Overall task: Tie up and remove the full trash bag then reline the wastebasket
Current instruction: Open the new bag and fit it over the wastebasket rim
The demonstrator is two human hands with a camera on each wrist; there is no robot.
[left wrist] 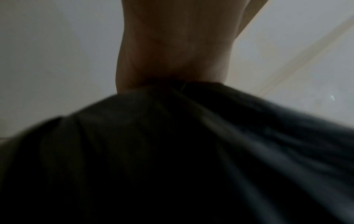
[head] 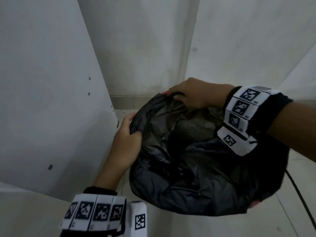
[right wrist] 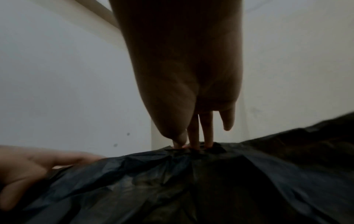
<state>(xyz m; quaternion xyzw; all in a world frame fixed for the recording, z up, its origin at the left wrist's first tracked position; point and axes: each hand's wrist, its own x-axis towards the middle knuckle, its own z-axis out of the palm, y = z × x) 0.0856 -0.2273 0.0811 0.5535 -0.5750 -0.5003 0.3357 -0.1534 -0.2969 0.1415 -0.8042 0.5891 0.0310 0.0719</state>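
A black trash bag (head: 188, 159) covers the wastebasket, whose red rim (head: 164, 92) peeks out at the far side and again at the near right. My left hand (head: 130, 134) grips the bag's edge on the left side, fingers curled into the plastic. My right hand (head: 188, 96) pinches the bag's edge at the far rim. In the right wrist view the fingers (right wrist: 193, 136) press into gathered black plastic (right wrist: 191, 181), and the left hand (right wrist: 28, 166) shows at the lower left. The left wrist view shows the left hand (left wrist: 172, 53) holding dark bag (left wrist: 172, 151) folds.
The basket stands in a corner between a white cabinet panel (head: 42, 100) on the left and pale walls (head: 145, 40) behind. A black cable (head: 301, 195) runs across the tiled floor (head: 282, 224) on the right.
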